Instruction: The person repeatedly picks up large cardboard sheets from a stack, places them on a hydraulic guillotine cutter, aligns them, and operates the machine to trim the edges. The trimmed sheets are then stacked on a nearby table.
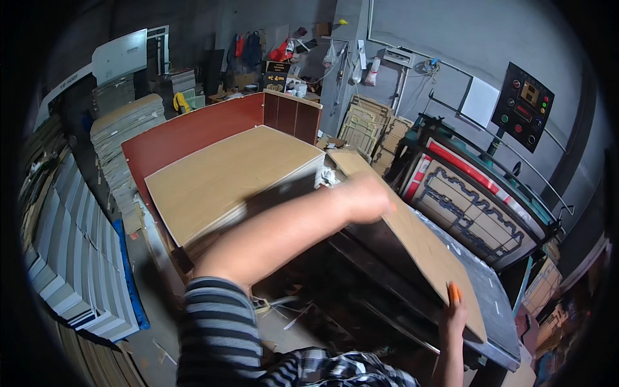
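Note:
A brown cardboard sheet (pixel 429 248) lies slantwise in front of me, partly over the grey metal bed (pixel 493 303) of a die-cutting press. My left hand (pixel 367 197) is curled at the sheet's left edge toward its far end. That hand is slightly blurred, and most of its fingers are hidden; a bit of orange shows at one fingertip. Close to the near end, my right hand (pixel 454 317) grips the same edge, its orange-covered thumb on the upper face. Left of my outstretched arm stands a stack of similar sheets (pixel 235 174) with brown tops and white edges.
Reddish-brown boards (pixel 193 132) stand behind the stack. The press's raised plate (pixel 467 209) carries a cutting die, with a control panel (pixel 523 106) above it. Piles of grey-white board (pixel 84 251) fill the left side. Scraps (pixel 290 316) litter the floor.

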`<state>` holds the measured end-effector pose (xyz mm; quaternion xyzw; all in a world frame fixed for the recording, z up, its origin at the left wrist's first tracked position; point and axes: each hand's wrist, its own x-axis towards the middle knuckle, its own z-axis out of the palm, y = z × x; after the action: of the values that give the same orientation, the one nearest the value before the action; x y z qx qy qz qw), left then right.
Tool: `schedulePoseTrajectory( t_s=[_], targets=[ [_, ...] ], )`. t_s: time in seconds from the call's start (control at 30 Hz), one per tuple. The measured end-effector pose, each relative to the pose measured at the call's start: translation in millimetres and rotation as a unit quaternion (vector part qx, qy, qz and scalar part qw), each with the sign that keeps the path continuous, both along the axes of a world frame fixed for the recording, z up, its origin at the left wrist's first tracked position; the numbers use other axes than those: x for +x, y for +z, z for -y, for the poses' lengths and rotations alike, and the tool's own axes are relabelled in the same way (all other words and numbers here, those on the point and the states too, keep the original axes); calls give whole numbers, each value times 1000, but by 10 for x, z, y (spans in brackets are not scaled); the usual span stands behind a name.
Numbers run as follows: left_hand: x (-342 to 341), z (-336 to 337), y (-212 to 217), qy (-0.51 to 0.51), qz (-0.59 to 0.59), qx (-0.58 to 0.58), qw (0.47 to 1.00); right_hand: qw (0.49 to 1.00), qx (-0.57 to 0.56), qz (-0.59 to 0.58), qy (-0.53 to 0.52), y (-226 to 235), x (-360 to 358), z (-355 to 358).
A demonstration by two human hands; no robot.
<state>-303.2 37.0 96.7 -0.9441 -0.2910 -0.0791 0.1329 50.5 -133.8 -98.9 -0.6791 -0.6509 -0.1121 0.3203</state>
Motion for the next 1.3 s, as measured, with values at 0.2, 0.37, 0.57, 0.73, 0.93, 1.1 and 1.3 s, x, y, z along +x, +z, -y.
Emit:
schedulePoseTrajectory(
  t_s=[0.2,0.37,0.57,0.73,0.93,1.1,1.3],
  targets=[
    [-2344,1023,573,199,59,212,955,961,118,-5,249,919,-2096,-1463],
    [-3412,1447,-403,408,82,231,879,919,174,117,335,816,-3502,-2524],
    [-3606,697,-1898,574,37,144,805,917,67,146,366,-182,-4225,-2206],
    [-3509,154,-2605,539,175,33,824,819,-106,170,537,-598,-3220,-1165],
    [-3666,-270,-2675,399,310,-37,862,876,-320,88,350,-1633,-803,303],
    [-3829,-533,-2831,469,401,-133,775,916,-395,36,-63,-2075,820,1925],
    [-2257,-1862,-2310,249,388,138,877,832,12,22,-553,-853,2487,3114]
  ],
)
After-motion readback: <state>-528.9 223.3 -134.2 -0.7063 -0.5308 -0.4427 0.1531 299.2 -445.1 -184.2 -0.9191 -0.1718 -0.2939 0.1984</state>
